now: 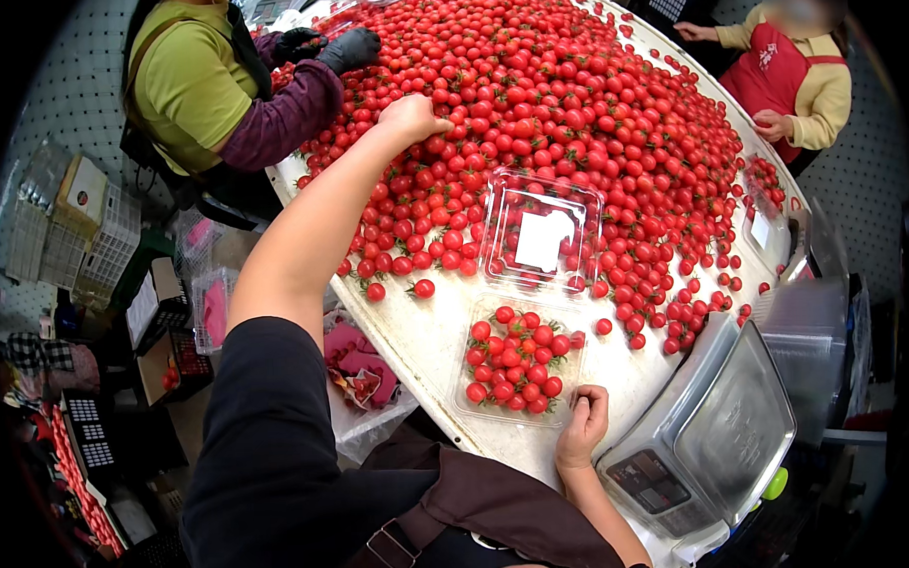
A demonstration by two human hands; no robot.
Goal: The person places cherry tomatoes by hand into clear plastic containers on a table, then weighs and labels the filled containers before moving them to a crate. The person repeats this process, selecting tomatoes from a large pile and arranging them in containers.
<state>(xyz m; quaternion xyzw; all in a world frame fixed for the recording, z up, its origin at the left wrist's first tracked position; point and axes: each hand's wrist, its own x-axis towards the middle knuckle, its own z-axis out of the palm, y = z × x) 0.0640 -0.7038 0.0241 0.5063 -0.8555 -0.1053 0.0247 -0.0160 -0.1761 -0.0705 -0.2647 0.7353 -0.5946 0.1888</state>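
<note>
My left hand (pixel 413 121) reaches over the near left part of a large heap of cherry tomatoes (pixel 537 78), its fingers bent down among them; whether it grips one is hidden. A clear plastic clamshell box (pixel 470 411) lies unfolded on the white table (pixel 396 331), its tray holding a layer of cherry tomatoes with green stems. The hinged lid (pixel 491 260), bearing a white label, rests against the heap's edge. Beside the tray's lower right corner is my right hand (pixel 582 422), fingers curled; what lies between them cannot be made out.
A digital scale (pixel 729 417) with a metal pan stands at the right, before stacked clear boxes (pixel 802 347). A co-worker's gloved hands (pixel 349 51) work at the heap's left; another person in a red apron (pixel 770 70) stands across. Crates and a lined bin flank the table's left edge.
</note>
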